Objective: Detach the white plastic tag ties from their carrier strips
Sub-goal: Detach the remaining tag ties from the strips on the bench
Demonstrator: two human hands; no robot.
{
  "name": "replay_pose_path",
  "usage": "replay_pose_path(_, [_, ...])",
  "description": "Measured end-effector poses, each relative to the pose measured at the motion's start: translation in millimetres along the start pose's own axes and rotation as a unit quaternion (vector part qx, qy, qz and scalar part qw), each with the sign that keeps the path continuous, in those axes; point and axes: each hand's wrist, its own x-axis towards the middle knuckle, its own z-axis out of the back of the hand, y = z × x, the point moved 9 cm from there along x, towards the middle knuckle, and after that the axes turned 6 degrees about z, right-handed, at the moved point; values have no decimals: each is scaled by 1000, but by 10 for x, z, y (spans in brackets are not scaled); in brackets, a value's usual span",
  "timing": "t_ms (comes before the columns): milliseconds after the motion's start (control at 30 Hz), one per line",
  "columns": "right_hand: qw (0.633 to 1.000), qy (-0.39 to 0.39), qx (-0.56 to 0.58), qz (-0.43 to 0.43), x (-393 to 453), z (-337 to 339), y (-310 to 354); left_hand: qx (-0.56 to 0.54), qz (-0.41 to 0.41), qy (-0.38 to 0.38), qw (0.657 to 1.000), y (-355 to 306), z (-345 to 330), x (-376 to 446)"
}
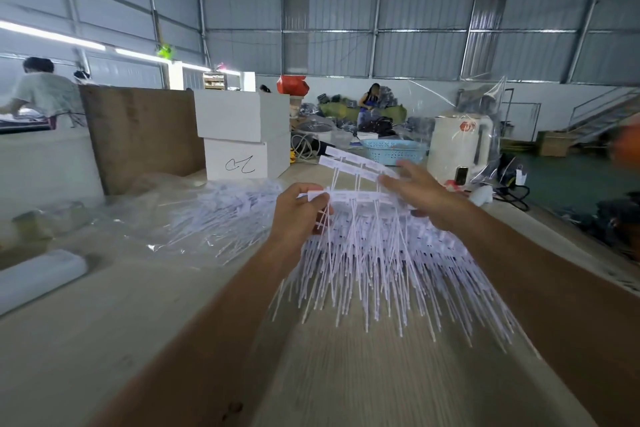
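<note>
Tag ties (pixel 360 204) on carrier strips, held above desk (pixel 346 374). Left hand (pixel 298 215) pinches strip's left end; strip's long axis runs rightward to right hand (pixel 420 192), fingers loosely spread, touching far end. Tails hang toward wearer.

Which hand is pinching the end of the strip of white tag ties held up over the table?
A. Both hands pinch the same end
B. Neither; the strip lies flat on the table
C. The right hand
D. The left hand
D: the left hand has its thumb and fingers closed on the strip of white tag ties at its left end, while the right hand reaches in with fingers spread.
</note>
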Motion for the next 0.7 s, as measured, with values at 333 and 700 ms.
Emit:
replay_pose_path(333, [980, -92, 124, 122, 79, -11, 314, -134, 55, 92, 985, -305, -195, 131])
replay_pose_path(700, [936, -260, 135, 196, -312, 744, 1104, -242, -38, 260, 934, -1344, -822, -72])
